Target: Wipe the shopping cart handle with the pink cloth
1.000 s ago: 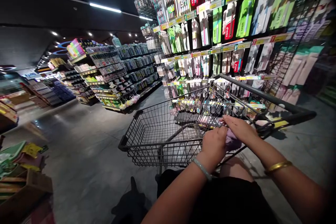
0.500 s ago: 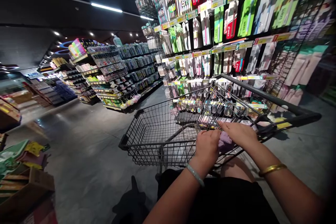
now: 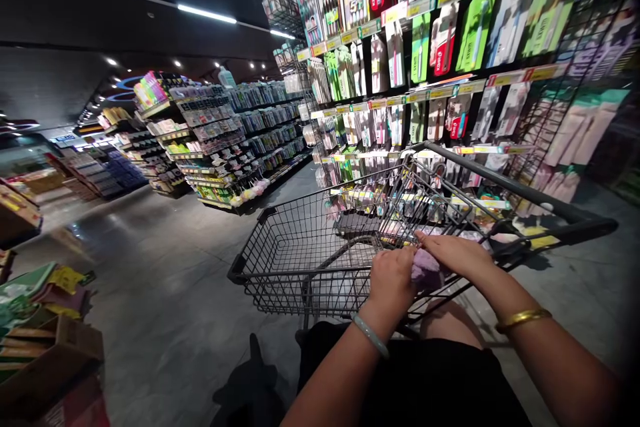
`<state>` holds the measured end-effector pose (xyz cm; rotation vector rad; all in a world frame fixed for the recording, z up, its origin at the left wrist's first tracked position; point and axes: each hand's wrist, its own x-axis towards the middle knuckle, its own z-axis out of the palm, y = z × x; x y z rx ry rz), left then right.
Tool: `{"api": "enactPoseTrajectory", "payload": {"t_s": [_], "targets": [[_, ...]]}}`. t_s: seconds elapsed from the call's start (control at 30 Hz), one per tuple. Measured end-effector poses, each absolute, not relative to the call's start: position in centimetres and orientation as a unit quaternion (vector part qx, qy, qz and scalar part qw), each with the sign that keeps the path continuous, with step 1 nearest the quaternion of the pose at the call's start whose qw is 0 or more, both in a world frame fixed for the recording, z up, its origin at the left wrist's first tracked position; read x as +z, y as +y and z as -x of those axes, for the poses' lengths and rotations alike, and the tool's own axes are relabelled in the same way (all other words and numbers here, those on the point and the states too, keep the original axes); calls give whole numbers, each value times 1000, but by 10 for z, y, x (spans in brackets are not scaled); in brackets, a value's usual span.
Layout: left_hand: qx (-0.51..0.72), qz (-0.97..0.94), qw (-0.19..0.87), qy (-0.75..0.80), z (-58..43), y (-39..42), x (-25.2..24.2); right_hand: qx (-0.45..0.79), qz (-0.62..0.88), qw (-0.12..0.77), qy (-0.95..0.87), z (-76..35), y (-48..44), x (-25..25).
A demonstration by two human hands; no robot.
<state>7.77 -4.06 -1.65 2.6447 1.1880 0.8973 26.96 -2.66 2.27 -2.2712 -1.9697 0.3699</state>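
Observation:
Both my hands meet over the near end of a black wire shopping cart [image 3: 280, 240]. My left hand [image 3: 391, 283] is closed round one side of a small soft purple thing [image 3: 426, 271], and my right hand [image 3: 457, 255] lies over its other side with fingers curled on it. What the purple thing is I cannot make out. The cart's black handle bar [image 3: 520, 190] runs just beyond my right hand. A pale bangle sits on my left wrist and a gold one on my right.
Tall racks of hanging toothbrush packs [image 3: 440, 47] stand close on the right of the cart. More stocked shelves [image 3: 210, 140] line the aisle ahead left. Cardboard boxes of goods [image 3: 45, 333] sit at the lower left. Grey floor [image 3: 165, 267] stretches ahead.
My hands have shifted slightly toward me and to the left with the purple thing, and more of it shows between them. The cart has stayed where it was.

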Motion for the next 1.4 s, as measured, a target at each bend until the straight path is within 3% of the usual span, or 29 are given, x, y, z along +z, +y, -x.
{"api": "enactPoseTrajectory", "payload": {"t_s": [0.2,0.47,0.63,0.8,0.9,1.13,1.4], "targets": [[320,-838,61,438,-41,-44,-13,137,762,32,-632,-265,-25,26],[258,-864,27,431,-66,-46,-3,113,773,15,-624,-263,-22,25],[308,-841,61,441,-52,-42,5,121,776,12,-619,-268,-23,26],[435,-781,-65,444,-24,-25,21,122,771,12,-625,-266,-22,28],[400,-825,-111,383,-22,-22,16,119,774,8,-622,-266,-21,28],[321,-872,10,370,-24,-48,-14,111,770,16,-628,-269,-20,23],[246,-900,94,348,-14,-48,14,113,765,27,-633,-271,-17,18]]}}
